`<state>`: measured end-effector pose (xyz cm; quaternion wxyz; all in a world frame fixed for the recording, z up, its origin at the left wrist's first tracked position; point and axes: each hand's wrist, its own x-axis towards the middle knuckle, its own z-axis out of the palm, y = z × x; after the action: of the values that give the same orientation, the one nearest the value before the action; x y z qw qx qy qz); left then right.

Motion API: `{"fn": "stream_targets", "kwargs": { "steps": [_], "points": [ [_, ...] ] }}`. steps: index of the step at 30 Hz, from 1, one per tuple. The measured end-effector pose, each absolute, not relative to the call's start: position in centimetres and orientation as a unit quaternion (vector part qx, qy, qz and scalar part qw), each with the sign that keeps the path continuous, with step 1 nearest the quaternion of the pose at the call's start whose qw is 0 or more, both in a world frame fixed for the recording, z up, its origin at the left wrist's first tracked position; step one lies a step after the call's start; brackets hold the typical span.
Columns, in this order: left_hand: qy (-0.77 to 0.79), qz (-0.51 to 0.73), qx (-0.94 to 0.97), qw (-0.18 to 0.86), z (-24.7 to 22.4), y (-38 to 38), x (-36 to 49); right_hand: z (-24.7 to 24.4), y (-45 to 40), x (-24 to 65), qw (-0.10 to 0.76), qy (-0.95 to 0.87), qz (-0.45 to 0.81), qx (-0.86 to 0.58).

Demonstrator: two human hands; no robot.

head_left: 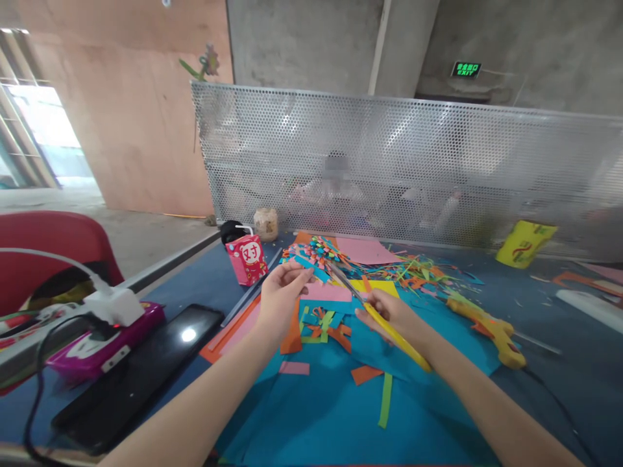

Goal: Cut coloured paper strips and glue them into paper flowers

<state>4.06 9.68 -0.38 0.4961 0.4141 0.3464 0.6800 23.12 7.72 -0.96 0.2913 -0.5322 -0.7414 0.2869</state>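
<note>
My left hand [282,292] pinches a small blue paper strip [314,268] between thumb and fingertips. In my right hand [392,314] is a pair of scissors with yellow handles [402,340]; its metal blades [346,280] point up and left, close to the strip's right end. Whether the blades touch the paper I cannot tell. Just behind the strip lies a heap of small multicoloured paper pieces [316,250]. Below my hands, orange and green paper scraps [327,327] rest on large blue paper sheets [335,415].
A yellow glue gun [491,331] lies right, its cord running forward. Thin paper shreds [423,272] spread behind. Left stand a red drink carton [247,259], a jar [266,224], a black phone [141,376] and a purple power strip [107,347]. A perforated metal screen [389,162] closes off the back.
</note>
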Motion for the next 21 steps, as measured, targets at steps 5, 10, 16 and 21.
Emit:
{"fn": "stream_targets", "kwargs": {
  "steps": [5, 10, 16, 21],
  "points": [
    [0.355, 0.700, 0.394, 0.478, -0.01, 9.70, 3.85, -1.18, 7.60, 23.16, 0.276, -0.777, 0.240, -0.512],
    [0.354, 0.690, 0.405, 0.485, -0.20, 9.57, 4.18, -1.30, 7.74, 23.15, 0.252, -0.776, 0.253, -0.521],
    [0.355, 0.681, 0.413, 0.489, -0.23, 9.61, 4.16, -1.48, 7.71, 23.17, 0.251, -0.783, 0.243, -0.514],
    [0.362, 0.678, 0.413, 0.488, -0.11, 9.50, 4.23, -1.58, 7.80, 23.22, 0.259, -0.779, 0.248, -0.515]
  ]
}}
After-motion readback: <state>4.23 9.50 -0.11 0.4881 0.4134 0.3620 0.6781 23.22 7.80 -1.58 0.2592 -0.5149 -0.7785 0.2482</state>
